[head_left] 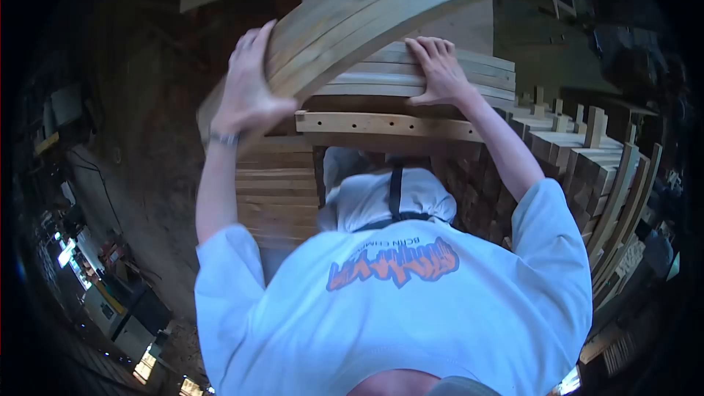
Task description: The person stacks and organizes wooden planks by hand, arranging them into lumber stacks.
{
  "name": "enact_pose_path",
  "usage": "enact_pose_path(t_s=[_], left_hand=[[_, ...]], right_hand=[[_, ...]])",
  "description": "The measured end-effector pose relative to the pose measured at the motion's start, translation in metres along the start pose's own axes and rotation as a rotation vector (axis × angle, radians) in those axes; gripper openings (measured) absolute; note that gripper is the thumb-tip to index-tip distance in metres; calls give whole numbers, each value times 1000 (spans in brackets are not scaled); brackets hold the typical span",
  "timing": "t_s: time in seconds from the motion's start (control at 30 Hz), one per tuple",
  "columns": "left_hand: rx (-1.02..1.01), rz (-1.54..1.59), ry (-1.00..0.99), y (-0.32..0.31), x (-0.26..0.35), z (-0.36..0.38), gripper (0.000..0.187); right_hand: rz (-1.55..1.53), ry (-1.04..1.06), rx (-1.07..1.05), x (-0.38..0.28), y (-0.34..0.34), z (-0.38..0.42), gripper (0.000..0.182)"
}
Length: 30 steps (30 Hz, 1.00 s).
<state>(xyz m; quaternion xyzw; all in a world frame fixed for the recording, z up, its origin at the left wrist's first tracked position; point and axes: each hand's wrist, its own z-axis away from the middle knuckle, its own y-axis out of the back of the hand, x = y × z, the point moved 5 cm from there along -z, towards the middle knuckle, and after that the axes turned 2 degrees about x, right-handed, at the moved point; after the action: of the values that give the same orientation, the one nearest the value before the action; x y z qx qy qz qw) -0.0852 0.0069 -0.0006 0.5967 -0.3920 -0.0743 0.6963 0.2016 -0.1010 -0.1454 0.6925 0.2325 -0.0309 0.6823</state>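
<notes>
My left hand (253,88) is wrapped around the near left end of a tilted bundle of wooden boards (367,15), thumb on the near side and fingers on the far side. The bundle slants up to the right and is partly blurred. Beneath its right part lies a level stack of pale boards (374,79). My right hand (444,73) spans this lower stack, fingers over its far edge and thumb at the near edge. Just nearer to me runs a wooden rail with a row of dark holes (389,125).
Below the rail on the left are more stacked boards (271,183). To the right stand many wooden pieces (572,136) with upright sticks among them, and long slats (623,205) lean beside them. A pale panel (469,26) lies behind the bundle. Machinery (136,323) is far left.
</notes>
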Motion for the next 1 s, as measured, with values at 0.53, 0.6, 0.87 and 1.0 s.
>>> enact_pose_path(t_s=[0.53,0.6,0.87,1.0], left_hand=[[-24,218,-273,-156,7,-119,75],[246,146,-22,-113,-39,-70,55],[33,1004,873,-172,-130,40,57],[-49,1148,909,-174,-167,14,63]], right_hand=[[-1197,-1246,373,171,-23,194,68],[-1147,-1178,301,170,-40,200,64],[-1343,-1288,298,132,-11,173,69],[-1372,-1302,515,180,12,148,74]])
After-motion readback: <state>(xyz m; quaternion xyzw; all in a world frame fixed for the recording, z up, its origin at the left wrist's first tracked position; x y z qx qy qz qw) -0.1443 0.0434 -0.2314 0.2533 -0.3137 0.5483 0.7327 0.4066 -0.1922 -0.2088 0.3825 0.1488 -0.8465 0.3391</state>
